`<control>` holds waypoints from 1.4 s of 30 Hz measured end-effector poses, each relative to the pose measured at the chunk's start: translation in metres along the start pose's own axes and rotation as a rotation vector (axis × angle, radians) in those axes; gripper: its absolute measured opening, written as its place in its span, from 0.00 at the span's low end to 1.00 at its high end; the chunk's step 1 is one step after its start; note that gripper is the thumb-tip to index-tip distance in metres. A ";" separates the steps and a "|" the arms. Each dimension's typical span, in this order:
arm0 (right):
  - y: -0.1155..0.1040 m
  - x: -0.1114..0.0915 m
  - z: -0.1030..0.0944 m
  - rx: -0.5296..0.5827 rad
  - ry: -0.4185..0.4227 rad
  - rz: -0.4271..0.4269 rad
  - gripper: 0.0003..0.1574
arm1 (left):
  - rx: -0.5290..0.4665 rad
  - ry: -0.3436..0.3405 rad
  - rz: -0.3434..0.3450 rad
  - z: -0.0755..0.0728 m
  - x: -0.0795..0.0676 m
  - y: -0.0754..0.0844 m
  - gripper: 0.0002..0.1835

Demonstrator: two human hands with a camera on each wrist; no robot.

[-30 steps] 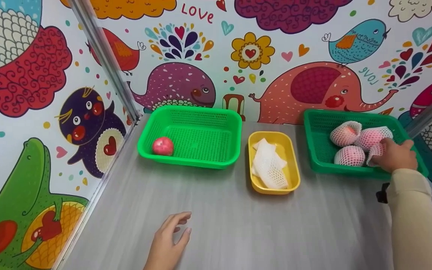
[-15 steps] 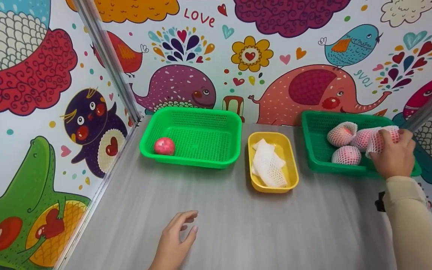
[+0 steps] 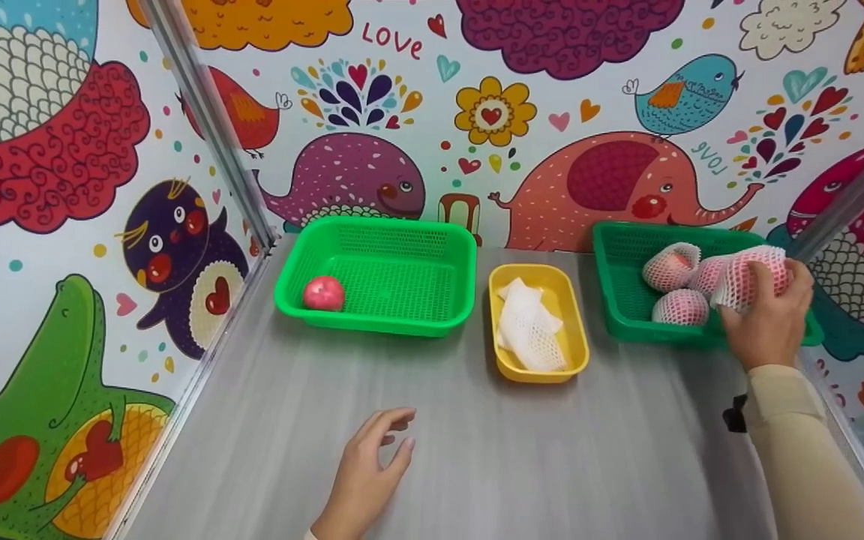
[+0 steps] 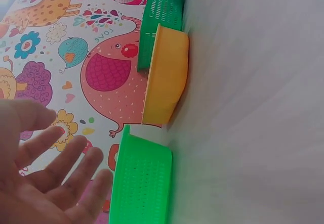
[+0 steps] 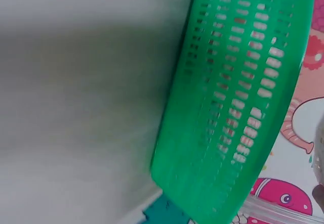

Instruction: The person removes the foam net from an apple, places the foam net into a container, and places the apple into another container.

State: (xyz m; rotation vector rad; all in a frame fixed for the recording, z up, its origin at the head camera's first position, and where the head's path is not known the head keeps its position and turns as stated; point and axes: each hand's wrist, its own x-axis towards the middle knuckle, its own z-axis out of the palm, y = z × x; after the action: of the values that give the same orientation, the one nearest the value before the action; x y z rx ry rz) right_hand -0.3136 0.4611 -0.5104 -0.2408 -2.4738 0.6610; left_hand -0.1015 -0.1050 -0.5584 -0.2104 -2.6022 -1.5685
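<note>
My right hand [image 3: 768,322] grips an apple in a white foam net [image 3: 748,279], thumb on one side and fingers on the other. It holds this apple above the right part of the dark green basket [image 3: 619,326]. Under and beside it in the basket lie more netted apples, among them a front one [image 3: 681,307] and a back left one [image 3: 670,268]. My left hand [image 3: 367,469] hovers over the table's near part, fingers loosely bent and holding nothing; the left wrist view shows its spread fingers [image 4: 83,176].
A bright green basket [image 3: 376,324] at the left holds one bare pink-red apple [image 3: 323,293]. Between the baskets stands a yellow tray [image 3: 580,330] with white foam nets [image 3: 531,330] inside. Patterned walls [image 3: 312,67] with metal corner strips border the grey table [image 3: 492,450].
My right hand has raised the netted apple from the dark green basket and shifted a little left. My left hand has drifted slightly right, still holding nothing.
</note>
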 end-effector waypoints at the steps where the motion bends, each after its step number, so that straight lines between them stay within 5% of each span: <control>1: -0.004 -0.003 0.001 0.022 0.019 0.026 0.44 | -0.005 -0.002 -0.001 0.000 0.000 0.000 0.17; 5: -0.018 -0.013 0.004 0.115 0.078 0.091 0.45 | -0.019 -0.008 -0.008 0.000 0.000 0.000 0.16; 12: -0.036 -0.028 0.014 0.159 0.144 0.035 0.45 | -0.034 -0.007 0.005 0.002 0.001 -0.003 0.16; 30: -0.072 -0.112 0.016 0.377 0.179 -0.385 0.44 | -0.064 -0.070 0.056 0.015 0.005 0.006 0.16; 42: -0.083 -0.158 0.013 0.402 0.132 -0.349 0.50 | -0.043 -0.100 0.151 0.014 0.005 0.011 0.16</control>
State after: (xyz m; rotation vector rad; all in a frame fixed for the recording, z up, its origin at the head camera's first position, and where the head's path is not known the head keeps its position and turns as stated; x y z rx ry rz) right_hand -0.1920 0.3362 -0.5527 0.2850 -2.1258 0.9303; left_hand -0.1043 -0.0875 -0.5547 -0.4896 -2.5576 -1.6007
